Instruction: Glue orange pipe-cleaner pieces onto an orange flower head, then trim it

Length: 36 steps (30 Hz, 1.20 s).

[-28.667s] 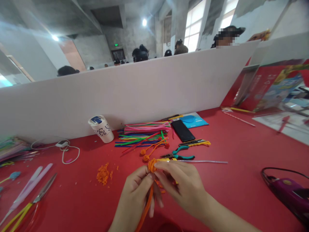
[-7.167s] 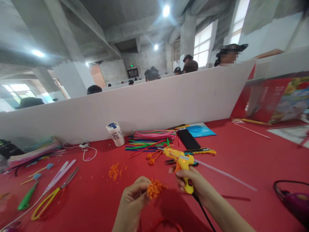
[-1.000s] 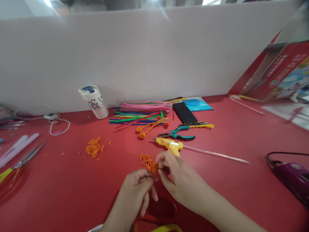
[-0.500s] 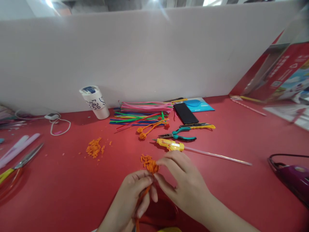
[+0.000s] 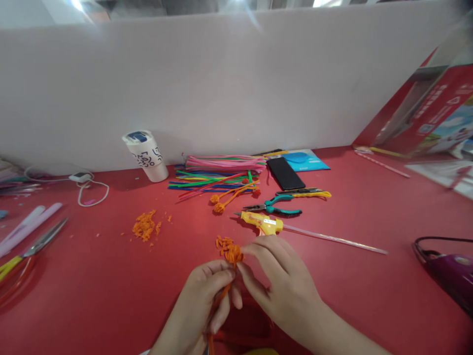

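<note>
My left hand is closed round the orange stem of a pipe-cleaner flower, holding it upright over the red table. My right hand pinches the fluffy orange head of that flower from the right with thumb and fingers. A small heap of orange bits lies on the table just behind the flower head. The yellow glue gun rests flat on the table right behind my right hand, a clear glue stick trailing from its back.
Behind lie teal pliers, a bundle of coloured pipe cleaners, a black phone, a paper cup and more orange scraps. Scissors lie at left, a purple tool at right, a white partition behind.
My left hand has slid lower on the stem and my right hand has closed onto the flower head. The view has barely shifted.
</note>
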Motion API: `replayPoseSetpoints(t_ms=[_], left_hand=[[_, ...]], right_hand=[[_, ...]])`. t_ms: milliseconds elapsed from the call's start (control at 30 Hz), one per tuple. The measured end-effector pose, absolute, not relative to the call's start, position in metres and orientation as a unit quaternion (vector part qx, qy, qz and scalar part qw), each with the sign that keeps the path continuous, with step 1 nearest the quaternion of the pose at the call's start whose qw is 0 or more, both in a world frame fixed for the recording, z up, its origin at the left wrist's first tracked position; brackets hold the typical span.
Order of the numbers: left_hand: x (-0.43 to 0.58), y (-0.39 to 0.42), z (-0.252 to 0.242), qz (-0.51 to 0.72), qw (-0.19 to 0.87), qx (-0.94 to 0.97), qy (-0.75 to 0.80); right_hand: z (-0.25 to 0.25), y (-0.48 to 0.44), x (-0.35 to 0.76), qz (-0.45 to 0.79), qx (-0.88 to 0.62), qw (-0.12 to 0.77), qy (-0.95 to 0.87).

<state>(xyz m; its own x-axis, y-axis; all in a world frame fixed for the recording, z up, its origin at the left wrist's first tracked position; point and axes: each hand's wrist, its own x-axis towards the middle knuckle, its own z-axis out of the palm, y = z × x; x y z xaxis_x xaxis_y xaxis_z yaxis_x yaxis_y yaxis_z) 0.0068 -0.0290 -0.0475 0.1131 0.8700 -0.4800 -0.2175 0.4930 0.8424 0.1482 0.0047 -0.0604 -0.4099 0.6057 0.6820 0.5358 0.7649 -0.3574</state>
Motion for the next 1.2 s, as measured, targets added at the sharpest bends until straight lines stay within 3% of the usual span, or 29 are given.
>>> replayPoseSetpoints(t_ms=[433,1033,1200], left_hand=[[0.008,-0.029,-0.046,0.399,0.676,0.304,0.54],[0.006,-0.031,-0.056,0.41,0.68,0.307,0.524],[0.007,-0.029,-0.054,0.406,0.674,0.308,0.535]], right_hand=[[-0.059,0.005,0.147,0.064,-0.334,0.393,-0.854],[-0.058,0.006,0.149,0.176,-0.376,0.434,-0.8],[-0.058,0.006,0.151,0.111,-0.347,0.432,-0.825]])
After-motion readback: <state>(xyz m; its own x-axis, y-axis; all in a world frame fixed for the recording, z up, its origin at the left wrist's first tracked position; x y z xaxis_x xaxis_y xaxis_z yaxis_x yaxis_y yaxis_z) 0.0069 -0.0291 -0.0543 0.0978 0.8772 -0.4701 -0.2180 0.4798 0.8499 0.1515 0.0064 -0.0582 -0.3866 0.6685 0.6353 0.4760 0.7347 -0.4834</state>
